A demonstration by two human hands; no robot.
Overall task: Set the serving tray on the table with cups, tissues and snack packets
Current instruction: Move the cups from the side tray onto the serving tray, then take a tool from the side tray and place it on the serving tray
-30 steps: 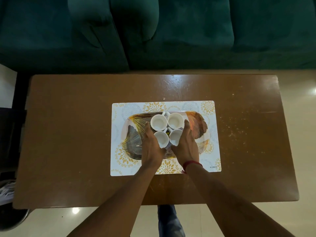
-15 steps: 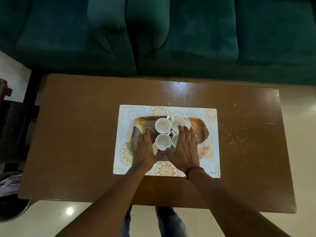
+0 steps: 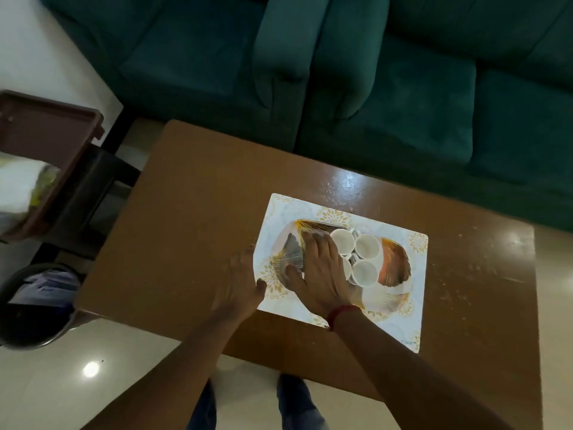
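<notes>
An oval serving tray (image 3: 395,268) with a gold fan pattern lies on a white floral placemat (image 3: 415,305) on the brown table (image 3: 186,231). Several white cups (image 3: 367,247) stand bunched in the tray's middle. My right hand (image 3: 322,271) lies flat over the tray's left half, fingers spread, touching the nearest cups and holding nothing. My left hand (image 3: 238,283) hovers blurred over the bare table just left of the placemat, fingers apart and empty. No tissues or snack packets show on the table.
A dark brown tray or stand (image 3: 46,141) holding a white bundle (image 3: 21,187) sits off the table's left end. Below it stands a dark round bin (image 3: 34,305). A green sofa (image 3: 372,88) runs along the table's far side. My legs show at the near edge.
My left hand has left the tray and moved left over the bare table. My right hand has slid left across the tray. My view has turned left, bringing the brown stand into sight.
</notes>
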